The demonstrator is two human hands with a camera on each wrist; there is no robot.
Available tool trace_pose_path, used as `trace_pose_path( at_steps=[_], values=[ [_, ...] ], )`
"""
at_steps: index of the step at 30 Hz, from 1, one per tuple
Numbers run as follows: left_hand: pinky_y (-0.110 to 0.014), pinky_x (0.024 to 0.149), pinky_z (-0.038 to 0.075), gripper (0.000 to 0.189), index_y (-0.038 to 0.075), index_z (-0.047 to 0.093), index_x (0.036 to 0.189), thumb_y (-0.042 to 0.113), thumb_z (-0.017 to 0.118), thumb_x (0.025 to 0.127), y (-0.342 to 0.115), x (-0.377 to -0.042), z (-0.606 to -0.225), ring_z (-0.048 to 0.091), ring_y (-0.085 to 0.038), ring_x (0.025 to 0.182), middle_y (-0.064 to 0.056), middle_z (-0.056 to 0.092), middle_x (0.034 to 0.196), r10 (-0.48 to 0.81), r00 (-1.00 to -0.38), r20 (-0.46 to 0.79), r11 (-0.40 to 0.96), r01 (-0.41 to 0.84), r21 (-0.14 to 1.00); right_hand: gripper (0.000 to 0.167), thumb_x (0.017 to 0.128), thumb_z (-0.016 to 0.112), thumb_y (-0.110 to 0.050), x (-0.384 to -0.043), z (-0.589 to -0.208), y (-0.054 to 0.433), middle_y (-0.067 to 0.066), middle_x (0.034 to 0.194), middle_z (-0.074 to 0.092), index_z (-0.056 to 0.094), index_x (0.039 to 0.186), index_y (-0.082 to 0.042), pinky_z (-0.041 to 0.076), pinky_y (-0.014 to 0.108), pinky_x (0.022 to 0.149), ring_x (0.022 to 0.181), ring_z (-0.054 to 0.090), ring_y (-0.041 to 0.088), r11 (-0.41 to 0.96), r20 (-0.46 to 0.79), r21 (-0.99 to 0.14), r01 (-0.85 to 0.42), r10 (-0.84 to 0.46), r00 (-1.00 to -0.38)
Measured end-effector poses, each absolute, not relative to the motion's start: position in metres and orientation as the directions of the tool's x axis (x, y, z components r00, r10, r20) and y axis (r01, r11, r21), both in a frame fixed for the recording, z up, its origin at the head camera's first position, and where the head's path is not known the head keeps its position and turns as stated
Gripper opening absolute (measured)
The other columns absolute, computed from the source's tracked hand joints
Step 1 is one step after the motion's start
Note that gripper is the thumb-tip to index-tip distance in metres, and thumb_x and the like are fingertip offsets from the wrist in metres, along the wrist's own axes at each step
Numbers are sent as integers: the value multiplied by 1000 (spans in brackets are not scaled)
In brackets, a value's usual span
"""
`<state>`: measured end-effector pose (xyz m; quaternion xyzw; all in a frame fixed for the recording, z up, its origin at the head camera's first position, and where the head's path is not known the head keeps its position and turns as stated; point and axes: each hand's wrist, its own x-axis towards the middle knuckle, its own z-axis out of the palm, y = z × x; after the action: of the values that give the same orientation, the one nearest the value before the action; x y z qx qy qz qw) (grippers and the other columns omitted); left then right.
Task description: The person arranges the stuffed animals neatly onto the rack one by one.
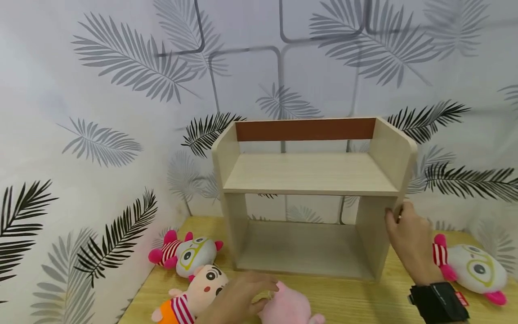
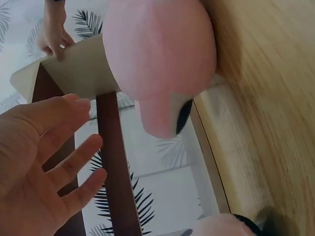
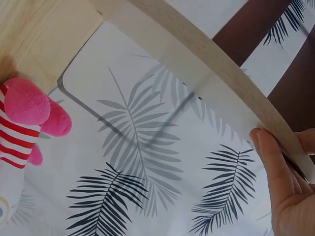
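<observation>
A two-tier wooden desk shelf [image 1: 311, 173] with a brown back strip stands upright on the table. My right hand [image 1: 413, 243] grips the front edge of its right side panel, thumb on the inner face; in the right wrist view, fingers [image 3: 270, 162] lie along the panel's outer face. Below the shelf's front, my left hand [image 1: 243, 297] is beside a pink plush toy [image 1: 285, 306]. The left wrist view shows that hand's fingers [image 2: 78, 157] spread and relaxed, with nothing between them and the plush beyond.
Left of the shelf lie a plush with yellow glasses and a striped top [image 1: 198, 256] and a plush in orange with a striped shirt [image 1: 206, 288]. Another yellow-glasses plush [image 1: 473, 267] lies at the right. A leaf-patterned wall covering [image 1: 121, 148] rises behind the wooden table [image 1: 396, 301].
</observation>
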<state>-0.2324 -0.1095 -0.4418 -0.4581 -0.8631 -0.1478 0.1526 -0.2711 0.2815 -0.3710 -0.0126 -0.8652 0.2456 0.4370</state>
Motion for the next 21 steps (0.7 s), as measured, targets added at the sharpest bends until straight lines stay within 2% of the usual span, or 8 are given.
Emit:
trace_pose_path(
  at_steps=[1, 4, 9, 12, 16, 18, 21],
  values=[
    [-32, 89, 51, 30, 13, 72, 109, 5, 80, 81, -114, -234, -441, 63, -15, 103, 2, 69, 115, 777, -483, 403, 486, 868, 103, 24, 94, 63, -10, -272, -370, 282, 31, 69, 60, 54, 95, 13, 40, 50, 41, 52, 57, 45, 882, 752, -430, -193, 231, -617],
    [-29, 90, 50, 32, 15, 70, 117, 11, 77, 86, -120, -232, -434, 61, -13, 109, 2, 67, 122, 853, -417, 313, 406, 908, 102, 25, 94, 63, -10, -274, -367, 282, 32, 70, 60, 54, 97, 13, 41, 50, 40, 53, 58, 46, 877, 735, -440, -192, 229, -639],
    [-36, 93, 49, 38, 17, 65, 130, 26, 70, 93, -114, -228, -441, 57, -16, 118, 2, 60, 137, 895, -412, 172, 397, 910, 117, 29, 94, 63, -11, -273, -363, 283, 38, 78, 61, 53, 103, 15, 44, 56, 44, 62, 60, 54, 872, 705, -462, -163, 250, -663],
    [-40, 93, 50, 44, 20, 59, 136, 29, 68, 94, -110, -228, -448, 56, -19, 121, 0, 53, 145, 883, -442, 157, 433, 897, 93, 29, 94, 63, -12, -273, -362, 283, 38, 77, 61, 54, 102, 15, 43, 56, 44, 62, 60, 55, 872, 697, -466, -148, 259, -669],
    [-42, 93, 50, 59, 26, 50, 144, 47, 67, 92, -103, -229, -458, 54, -21, 124, 1, 50, 147, 847, -493, 196, 495, 868, 43, 28, 93, 63, -11, -273, -362, 285, 37, 74, 60, 54, 99, 14, 42, 58, 45, 61, 59, 55, 877, 709, -459, -140, 267, -653],
    [-43, 92, 50, 67, 28, 46, 146, 60, 63, 90, -98, -231, -464, 53, -20, 124, 4, 49, 147, 832, -517, 202, 516, 854, 58, 27, 92, 64, -11, -274, -363, 285, 36, 71, 59, 54, 96, 13, 41, 58, 44, 60, 58, 55, 881, 716, -452, -136, 268, -645],
    [-45, 89, 50, 71, 30, 43, 148, 63, 64, 88, -92, -236, -470, 54, -20, 120, 7, 49, 146, 820, -538, 197, 535, 842, 73, 26, 91, 64, -12, -274, -365, 284, 36, 68, 57, 53, 92, 12, 39, 59, 44, 59, 56, 57, 886, 723, -444, -135, 266, -638]
  ],
)
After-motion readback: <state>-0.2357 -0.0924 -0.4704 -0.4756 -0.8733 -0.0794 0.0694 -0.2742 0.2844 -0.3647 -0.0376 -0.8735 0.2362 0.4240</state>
